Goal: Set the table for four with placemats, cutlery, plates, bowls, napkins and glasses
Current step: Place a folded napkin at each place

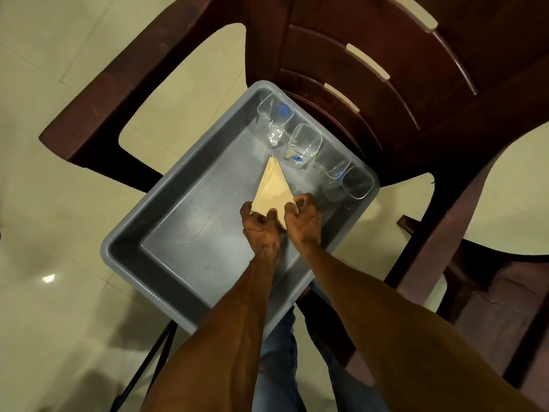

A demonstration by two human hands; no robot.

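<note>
Nearest, blue jeans (pixel 279 361) low in the view, both bare forearms reaching forward over the near rim of a grey plastic tub (pixel 166 221). Just beyond, the left hand (pixel 261 230) and the right hand (pixel 304 223) side by side inside the tub, almost touching. Between them, a stack of tan folded napkins (pixel 271 190), triangular, tip pointing away toward the far side. Left hand pinching the near left corner of the stack, thumb curled on top; right hand curled round the near right corner, fingertips hooked over the edge. Wide base of the triangle tucked under both hands, the rest jutting out past the fingers. Whether lifted or resting on the tub floor: cannot tell.

Farther on, right behind the napkin tip, four clear glasses (pixel 306 142) lined along the far right wall of the tub, close together in a row, lying on their sides as far as can be seen, two showing blue marks. Nearest glass of the row just right of the right hand.

Farthest, a dark maroon plastic chair (pixel 371 55) carrying the tub on its seat, pale tiled floor (pixel 59 69) all around.
</note>
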